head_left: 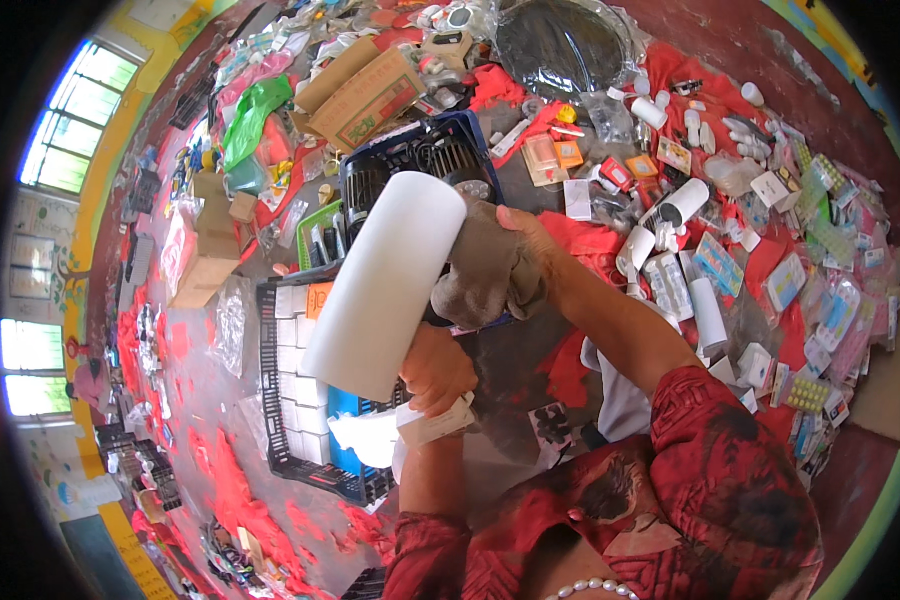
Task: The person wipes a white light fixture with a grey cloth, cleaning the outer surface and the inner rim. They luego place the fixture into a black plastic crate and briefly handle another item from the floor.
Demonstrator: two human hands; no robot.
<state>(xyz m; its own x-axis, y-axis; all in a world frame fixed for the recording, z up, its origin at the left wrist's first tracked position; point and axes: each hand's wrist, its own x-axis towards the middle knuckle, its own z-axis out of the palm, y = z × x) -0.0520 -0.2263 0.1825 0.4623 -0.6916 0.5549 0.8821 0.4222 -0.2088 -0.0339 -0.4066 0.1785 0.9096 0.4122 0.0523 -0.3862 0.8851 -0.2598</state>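
A large smooth white cylinder (385, 285) is tilted in front of me, its rounded upper end leaning right. My left hand (438, 370) is closed at the cylinder's lower right side, with its fingertips partly hidden. Pale paper or card pieces (437, 422) lie against that wrist. My right hand (532, 240) grips a crumpled grey-brown cloth (485, 270) that bunches against the cylinder's upper right side. Behind the cylinder stands a dark blue crate (475, 150) with black ribbed round items (448, 158), partly covered by it.
Left of my arms, a black crate (267, 375) holds rows of small white boxes (305, 415). Open cardboard boxes (370, 100) and a green bag (255, 118) stand beyond. Bottles, packets and red cloth (590, 240) clutter the right floor. A round black plastic-wrapped object (560, 50) lies far back.
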